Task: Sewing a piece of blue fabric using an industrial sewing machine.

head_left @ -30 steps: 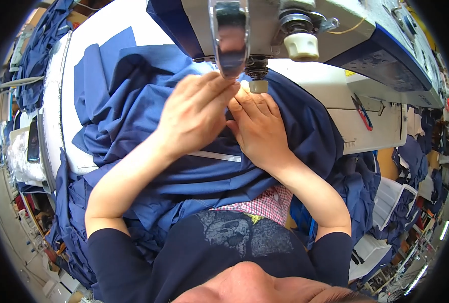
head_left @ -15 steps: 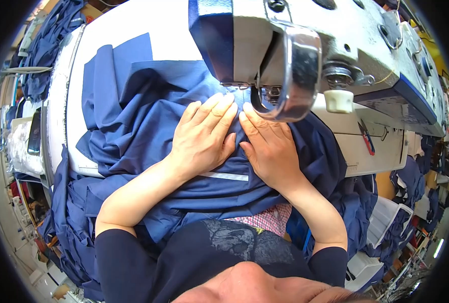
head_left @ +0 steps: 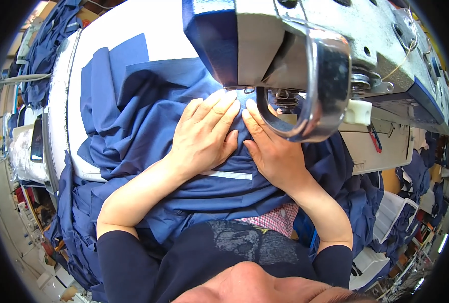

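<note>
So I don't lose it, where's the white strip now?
In the head view, near centre: the white strip lies on the blue cloth, low between the left hand and right hand.

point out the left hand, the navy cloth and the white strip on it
left hand (head_left: 202,134): head view, on the back of the hand
navy cloth (head_left: 128,113): head view, on the folds left of that hand
white strip (head_left: 228,175): head view, middle of its visible length

Red-handled snips (head_left: 375,140) lie at right, probably a phone (head_left: 37,140) at left.
</note>
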